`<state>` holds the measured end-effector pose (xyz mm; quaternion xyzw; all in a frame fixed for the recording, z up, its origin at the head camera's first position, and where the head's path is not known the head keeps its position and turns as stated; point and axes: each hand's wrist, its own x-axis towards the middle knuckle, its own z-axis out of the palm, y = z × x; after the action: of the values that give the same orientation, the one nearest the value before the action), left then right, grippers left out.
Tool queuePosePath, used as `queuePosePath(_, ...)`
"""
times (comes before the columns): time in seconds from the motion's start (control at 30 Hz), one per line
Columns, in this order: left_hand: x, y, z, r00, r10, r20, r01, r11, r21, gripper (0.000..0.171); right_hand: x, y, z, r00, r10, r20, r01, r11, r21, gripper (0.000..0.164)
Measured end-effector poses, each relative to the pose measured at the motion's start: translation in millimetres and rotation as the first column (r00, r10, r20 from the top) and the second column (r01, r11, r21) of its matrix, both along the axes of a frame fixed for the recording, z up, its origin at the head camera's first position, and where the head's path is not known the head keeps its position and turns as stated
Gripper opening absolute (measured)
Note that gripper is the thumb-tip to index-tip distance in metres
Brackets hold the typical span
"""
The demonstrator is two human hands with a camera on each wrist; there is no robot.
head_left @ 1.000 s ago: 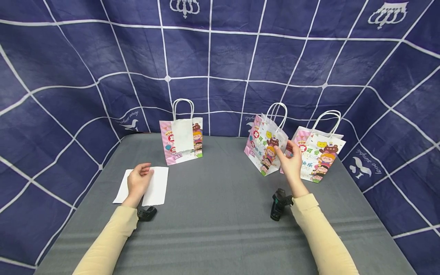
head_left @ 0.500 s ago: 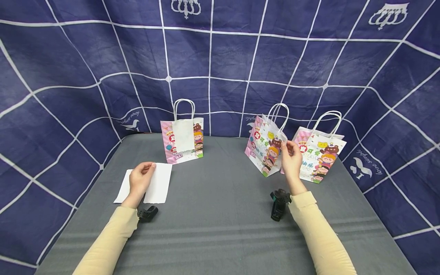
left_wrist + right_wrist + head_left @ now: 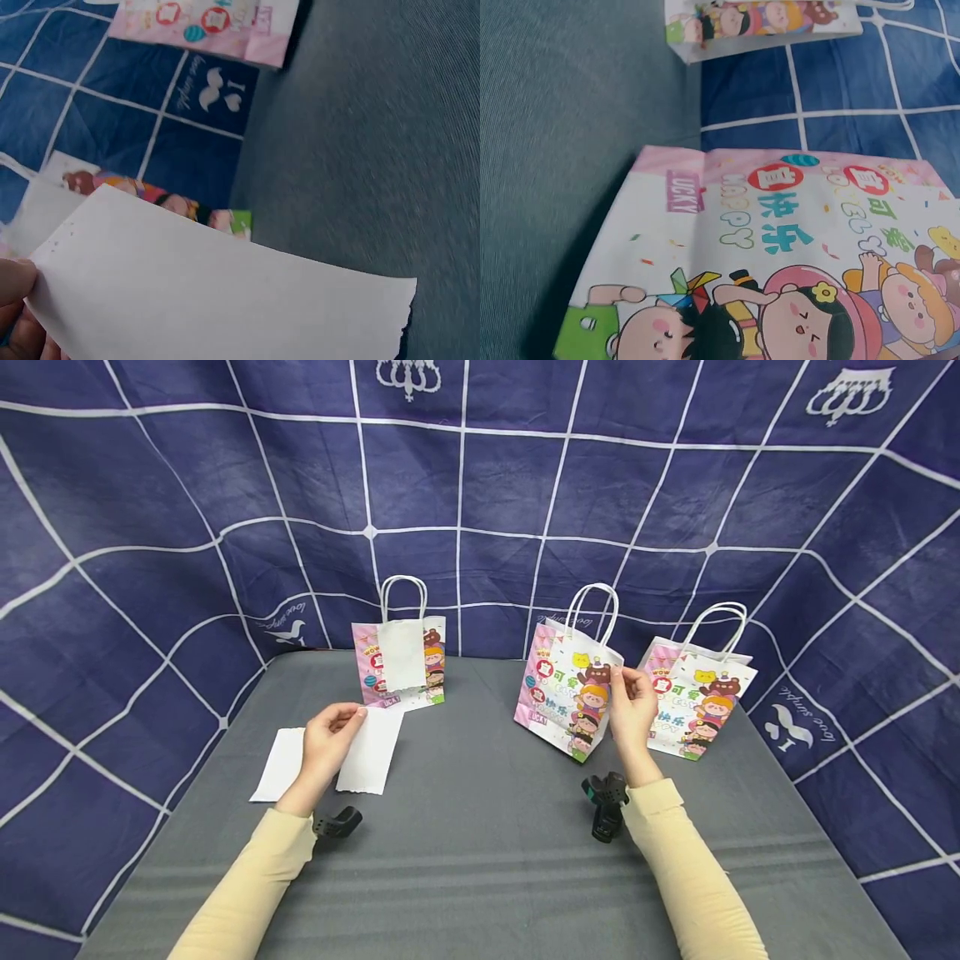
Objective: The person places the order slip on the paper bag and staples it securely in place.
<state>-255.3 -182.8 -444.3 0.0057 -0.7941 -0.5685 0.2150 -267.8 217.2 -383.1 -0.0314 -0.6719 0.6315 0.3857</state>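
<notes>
My left hand [image 3: 330,747] pinches the upper corner of a white sheet of paper [image 3: 372,752] between thumb and fingers. The left wrist view shows this paper's ragged far end, with the thumb [image 3: 16,279] on its near edge. Another white sheet [image 3: 281,768] lies on the table to the left. My right hand [image 3: 633,710] pinches the right side edge of the middle cartoon-printed paper gift bag [image 3: 558,697], which stands upright. In the right wrist view that bag's printed front fills the lower part, and the hand itself is hidden.
A similar gift bag [image 3: 367,656] stands at the back left, a white paper piece [image 3: 402,660] on its front. The third gift bag [image 3: 686,702] is at the right, behind my right hand. Dark blue checked cloth [image 3: 480,485] hangs behind the grey table [image 3: 465,860].
My left hand has taken hold of a sheet and moved it right and away from me. My right hand has turned the middle bag so its front faces me more squarely.
</notes>
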Motion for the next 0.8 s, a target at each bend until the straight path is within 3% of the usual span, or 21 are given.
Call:
queuePosePath(0.27,25.3,32.8,45.1,0.992,-0.122,-0.013,0.122,0.987,0.101,0.018,5.6,-11.6,1.1,0.998,0.065,-0.012,-0.066,0.996,-0.063,0.021)
queuePosePath(0.67,31.2,61.5,61.8,0.975,-0.206,-0.087,0.220,0.954,0.202,0.016,16.9,-26.2,7.1,0.987,0.155,-0.036,-0.157,0.984,-0.081,0.021)
queuePosePath(0.8,32.7,70.6,67.2,0.973,-0.216,-0.081,0.229,0.946,0.231,0.016,20.9,-31.2,7.4,0.984,0.175,-0.023,-0.177,0.981,-0.075,0.022)
